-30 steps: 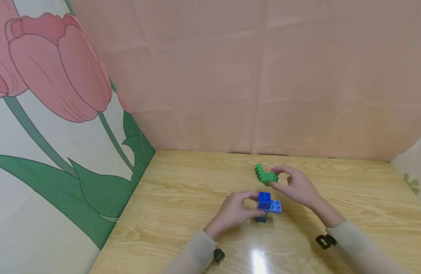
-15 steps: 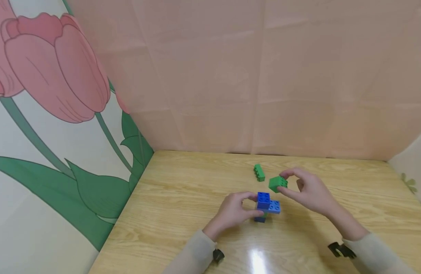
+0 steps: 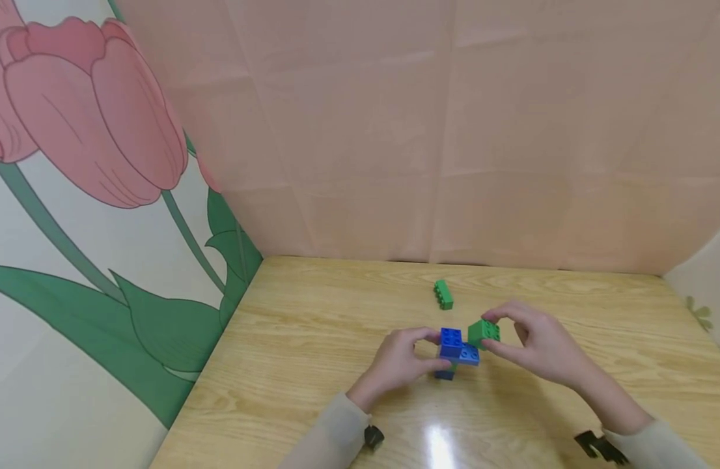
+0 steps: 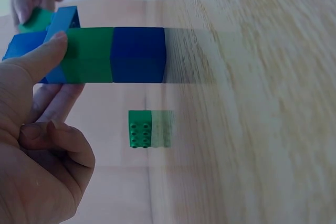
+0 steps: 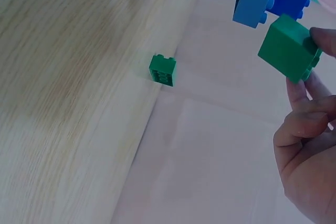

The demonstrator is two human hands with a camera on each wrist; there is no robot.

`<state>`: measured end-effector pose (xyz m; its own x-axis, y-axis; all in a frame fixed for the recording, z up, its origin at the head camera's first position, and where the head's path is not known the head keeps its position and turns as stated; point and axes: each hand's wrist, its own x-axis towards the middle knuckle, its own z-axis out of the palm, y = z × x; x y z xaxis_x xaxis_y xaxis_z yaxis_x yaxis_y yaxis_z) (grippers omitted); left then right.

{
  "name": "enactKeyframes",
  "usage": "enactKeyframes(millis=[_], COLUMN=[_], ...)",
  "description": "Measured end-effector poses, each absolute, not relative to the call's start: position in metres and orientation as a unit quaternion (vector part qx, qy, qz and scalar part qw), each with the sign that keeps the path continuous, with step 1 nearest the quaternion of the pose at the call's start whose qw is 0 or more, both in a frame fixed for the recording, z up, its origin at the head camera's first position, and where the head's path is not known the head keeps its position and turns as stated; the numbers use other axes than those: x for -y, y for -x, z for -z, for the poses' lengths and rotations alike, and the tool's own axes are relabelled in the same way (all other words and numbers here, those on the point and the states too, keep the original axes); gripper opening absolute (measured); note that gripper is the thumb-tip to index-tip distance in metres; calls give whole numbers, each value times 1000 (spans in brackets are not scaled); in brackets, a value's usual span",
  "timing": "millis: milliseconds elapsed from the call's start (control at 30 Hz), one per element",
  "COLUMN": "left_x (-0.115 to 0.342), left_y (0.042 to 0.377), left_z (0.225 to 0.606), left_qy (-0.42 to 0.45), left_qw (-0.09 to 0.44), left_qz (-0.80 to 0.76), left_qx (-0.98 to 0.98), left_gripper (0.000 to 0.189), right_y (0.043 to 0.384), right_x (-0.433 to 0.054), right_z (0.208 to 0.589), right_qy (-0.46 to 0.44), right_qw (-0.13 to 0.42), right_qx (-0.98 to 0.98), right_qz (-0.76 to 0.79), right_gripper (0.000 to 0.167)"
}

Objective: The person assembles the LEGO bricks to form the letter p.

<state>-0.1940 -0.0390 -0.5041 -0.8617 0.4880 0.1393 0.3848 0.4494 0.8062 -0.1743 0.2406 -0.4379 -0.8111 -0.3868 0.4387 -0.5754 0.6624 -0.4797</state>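
Green brick (image 5: 285, 50), boxy, smooth-sided, studded

Left hand (image 3: 395, 359) grips blue-topped stack (image 3: 451, 342) | right hand (image 3: 544, 345) pinches green block (image 3: 480, 332)

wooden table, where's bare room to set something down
The table is bare left of the loose green brick, back to the pink backdrop, and right of the right hand, toward the side wall. Crowding centres on the brick stack, gripped by the left hand, with the held green brick close by.
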Motion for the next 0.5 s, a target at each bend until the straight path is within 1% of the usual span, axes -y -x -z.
enactKeyframes(millis=[300,500], left_x=[39,39], left_y=[195,195], left_z=[505,506], left_qy=[-262,-263], left_qw=[49,51], left_qz=[-457,-460], left_qx=[-849,-847], left_gripper=[43,41], right_y=[169,168], right_x=[-241,-240], right_z=[442,442], right_qy=[-303,-316], right_qw=[136,137], right_qx=[889,886], right_qz=[-316,-312], right_gripper=[41,42])
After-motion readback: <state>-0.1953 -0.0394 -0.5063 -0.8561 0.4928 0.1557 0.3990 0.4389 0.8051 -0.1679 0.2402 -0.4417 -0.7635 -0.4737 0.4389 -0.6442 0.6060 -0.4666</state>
